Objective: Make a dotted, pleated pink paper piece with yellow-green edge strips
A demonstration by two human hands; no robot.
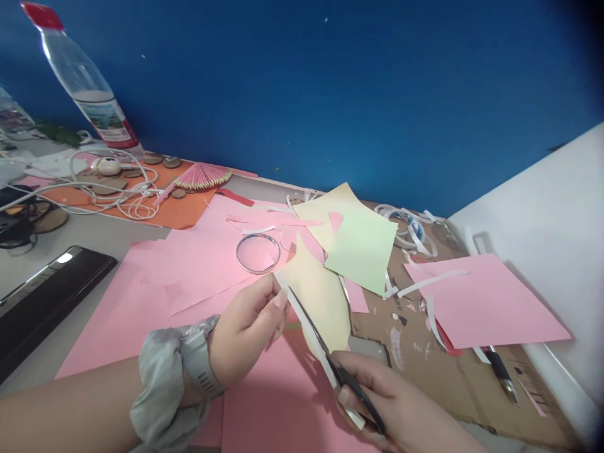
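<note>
Between the thumb and fingers of my left hand (250,330) is the upper end of a narrow white paper strip (302,314). My right hand (377,393) is closed around the black handles of a pair of scissors (352,384). The blades lie along the strip and point up toward my left fingertips. The strip's lower end runs down past my right fingers. Beneath the blades lies a cut pale yellow paper (321,289). Pink sheets (189,270) spread under both hands, and a silver ring (258,253) rests on them just beyond my left hand.
A green square sheet (363,251) and a pink square (486,302) lie over cardboard (425,377) at right, near a pen (503,377) and tape rolls (408,226). A folded pink fan (202,177), white cables (136,198), a bottle (89,88) and a phone (51,302) are at left.
</note>
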